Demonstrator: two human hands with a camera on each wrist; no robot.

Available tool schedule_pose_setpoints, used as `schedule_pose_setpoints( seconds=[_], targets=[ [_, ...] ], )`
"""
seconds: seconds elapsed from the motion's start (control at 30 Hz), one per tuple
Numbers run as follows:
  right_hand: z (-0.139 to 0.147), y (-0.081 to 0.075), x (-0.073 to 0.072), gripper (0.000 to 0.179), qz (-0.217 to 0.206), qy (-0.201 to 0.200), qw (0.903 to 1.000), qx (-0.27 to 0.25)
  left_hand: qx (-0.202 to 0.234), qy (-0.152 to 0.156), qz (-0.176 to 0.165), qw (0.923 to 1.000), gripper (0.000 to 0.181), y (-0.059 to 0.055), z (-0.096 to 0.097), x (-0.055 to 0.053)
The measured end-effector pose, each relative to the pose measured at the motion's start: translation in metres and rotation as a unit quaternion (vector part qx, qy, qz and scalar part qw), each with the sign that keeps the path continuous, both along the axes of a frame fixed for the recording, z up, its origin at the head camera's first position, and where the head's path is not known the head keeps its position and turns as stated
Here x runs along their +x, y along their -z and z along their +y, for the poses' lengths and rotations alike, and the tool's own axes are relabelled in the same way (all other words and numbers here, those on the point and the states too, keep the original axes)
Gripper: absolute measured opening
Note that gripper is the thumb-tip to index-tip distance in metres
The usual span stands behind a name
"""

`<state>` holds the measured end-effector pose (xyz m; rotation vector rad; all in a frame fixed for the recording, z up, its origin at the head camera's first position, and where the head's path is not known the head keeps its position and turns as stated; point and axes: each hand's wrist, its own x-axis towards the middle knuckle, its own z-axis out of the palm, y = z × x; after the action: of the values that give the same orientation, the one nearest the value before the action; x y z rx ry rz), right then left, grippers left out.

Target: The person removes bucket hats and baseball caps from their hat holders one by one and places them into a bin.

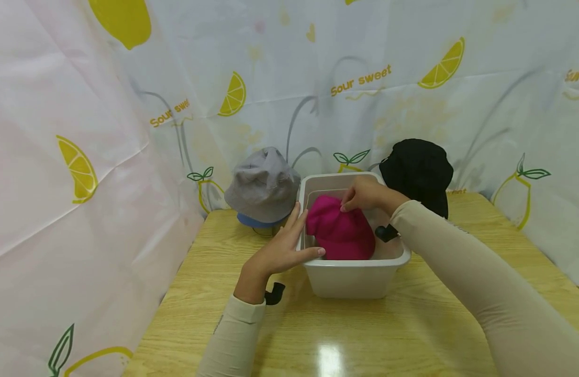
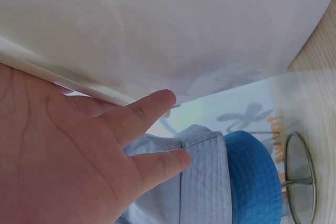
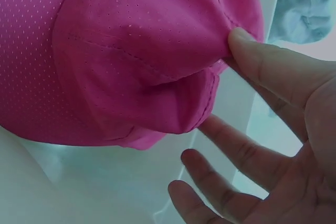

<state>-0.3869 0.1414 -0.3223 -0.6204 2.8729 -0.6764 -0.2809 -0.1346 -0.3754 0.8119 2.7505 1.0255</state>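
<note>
I have the right hand [image 1: 368, 193] pinching the pink cap [image 1: 343, 235], ideally lightly, the left hand [image 1: 284, 247] (fingers spread) steadying the bin [image 1: 351, 280].

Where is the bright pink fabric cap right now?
In the head view, slightly right of centre, the pink cap sits inside the white rectangular plastic tub, pinched by the right hand, just right of the grey fabric bucket hat.

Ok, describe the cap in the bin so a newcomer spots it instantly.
On the wooden table stands a white bin. Inside it lies the peaked cap. It alone is bright pink; the grey hat and black hat are outside.
</note>
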Motion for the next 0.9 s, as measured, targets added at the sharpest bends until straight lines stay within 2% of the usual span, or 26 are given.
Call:
schedule_pose_setpoints(
  seconds=[0.33, 0.6, 0.73, 0.9],
  targets=[
    [0.002, 0.002, -0.003, 0.012, -0.019, -0.006, 0.9995, -0.024, 0.002, 0.002, -0.007, 1.0000, 0.106, 0.000, 0.001, -0.001],
    [0.004, 0.004, -0.005, 0.016, -0.031, -0.006, 0.9990, -0.030, 0.002, 0.002, -0.006, 1.0000, 0.106, 0.000, 0.001, -0.001],
    [0.002, 0.005, -0.005, 0.026, -0.040, -0.016, 0.9987, -0.028, 0.001, 0.002, -0.006, 1.0000, 0.106, 0.000, 0.001, -0.001],
    [-0.007, 0.003, -0.003, 0.049, -0.044, -0.044, 0.9981, -0.006, 0.002, 0.000, -0.006, 1.0000, 0.107, 0.000, 0.000, -0.001]
  ],
)
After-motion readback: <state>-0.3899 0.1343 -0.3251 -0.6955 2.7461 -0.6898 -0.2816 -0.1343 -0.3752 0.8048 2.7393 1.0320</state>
